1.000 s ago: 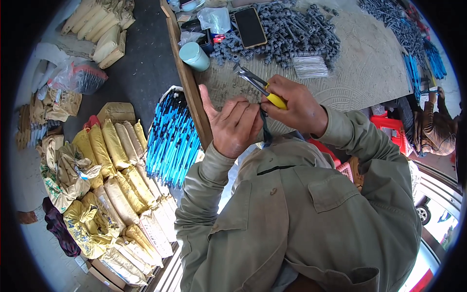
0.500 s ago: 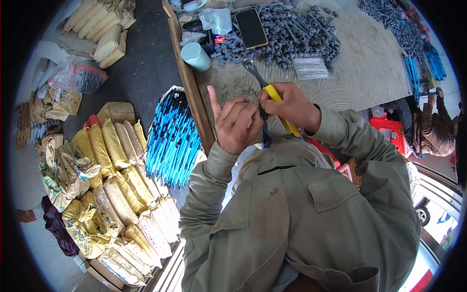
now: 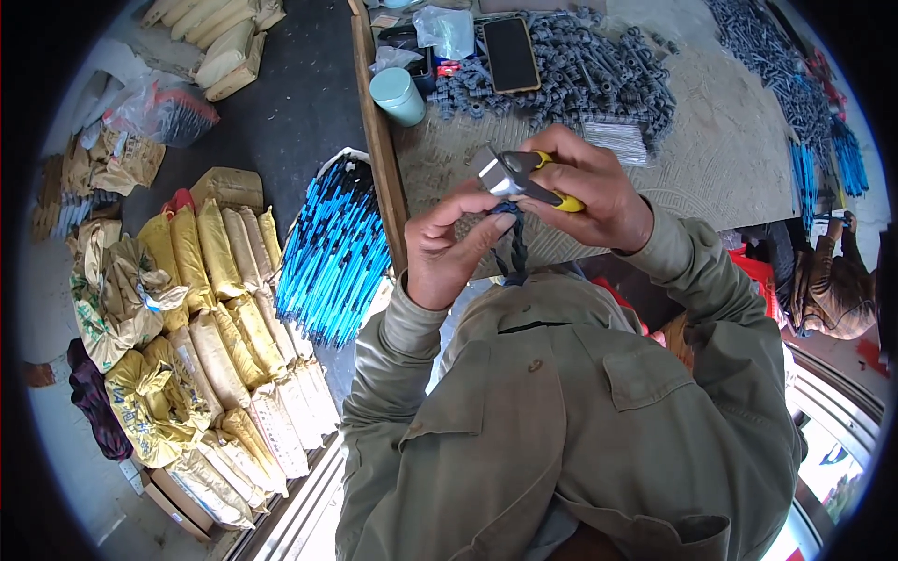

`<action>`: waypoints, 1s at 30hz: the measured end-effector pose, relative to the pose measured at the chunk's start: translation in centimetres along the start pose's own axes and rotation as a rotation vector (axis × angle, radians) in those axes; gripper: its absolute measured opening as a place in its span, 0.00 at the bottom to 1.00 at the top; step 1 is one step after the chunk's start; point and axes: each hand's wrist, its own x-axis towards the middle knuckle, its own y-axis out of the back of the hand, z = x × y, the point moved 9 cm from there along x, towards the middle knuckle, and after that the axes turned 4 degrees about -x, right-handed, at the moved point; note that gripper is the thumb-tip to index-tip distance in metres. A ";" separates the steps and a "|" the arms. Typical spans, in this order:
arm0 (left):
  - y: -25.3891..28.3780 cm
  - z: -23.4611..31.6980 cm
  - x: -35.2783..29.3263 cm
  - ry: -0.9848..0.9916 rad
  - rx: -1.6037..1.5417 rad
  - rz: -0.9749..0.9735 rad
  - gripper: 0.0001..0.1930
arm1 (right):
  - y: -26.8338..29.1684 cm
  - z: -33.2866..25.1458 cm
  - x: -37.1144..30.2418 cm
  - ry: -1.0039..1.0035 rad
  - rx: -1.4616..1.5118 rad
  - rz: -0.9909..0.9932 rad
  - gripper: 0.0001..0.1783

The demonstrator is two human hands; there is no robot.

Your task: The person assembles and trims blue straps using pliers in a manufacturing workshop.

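Note:
My right hand is closed around pliers with yellow-and-black handles. The metal head of the pliers points left, just above the fingertips of my left hand. Those fingers pinch a dark blue-black strand-like piece, and its lower length hangs toward my lap. Where the jaws and the strand come close, fingers partly hide them, so I cannot tell whether they touch.
Beyond my hands, a worktop bears a heap of grey plastic fittings, a phone, thin metal rods and a pale green canister. Bundled blue rods and yellow sacks lie left. A person is at far right.
My right hand has turned the pliers so their head swings down and left, close to my left fingertips. My left index finger, raised before, is now curled in to pinch the strand.

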 end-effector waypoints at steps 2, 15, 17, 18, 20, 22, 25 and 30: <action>1.0 0.6 -0.4 -0.069 0.036 0.084 0.09 | 0.1 -0.2 0.2 -0.055 -0.030 0.000 0.08; 0.4 4.1 -2.3 -0.481 0.494 0.309 0.07 | -3.3 1.4 -1.9 -0.626 0.537 0.074 0.05; 0.5 4.2 -2.4 -0.500 0.550 0.328 0.08 | -3.2 1.3 -1.6 -0.593 0.505 0.065 0.06; 0.6 4.3 -2.4 -0.508 0.578 0.337 0.08 | -3.2 1.3 -1.5 -0.577 0.489 0.061 0.06; 0.6 4.2 -2.3 -0.513 0.579 0.324 0.08 | -3.1 1.3 -1.3 -0.572 0.484 0.059 0.05; 0.6 4.2 -2.3 -0.526 0.581 0.305 0.08 | -3.1 1.3 -1.2 -0.558 0.470 0.049 0.05; 0.6 4.1 -2.1 -0.540 0.595 0.252 0.09 | -3.1 1.4 -1.0 -0.533 0.409 0.016 0.05; -0.3 4.7 -1.2 -0.488 0.733 0.108 0.09 | -3.0 1.7 -0.8 -0.467 0.229 -0.028 0.06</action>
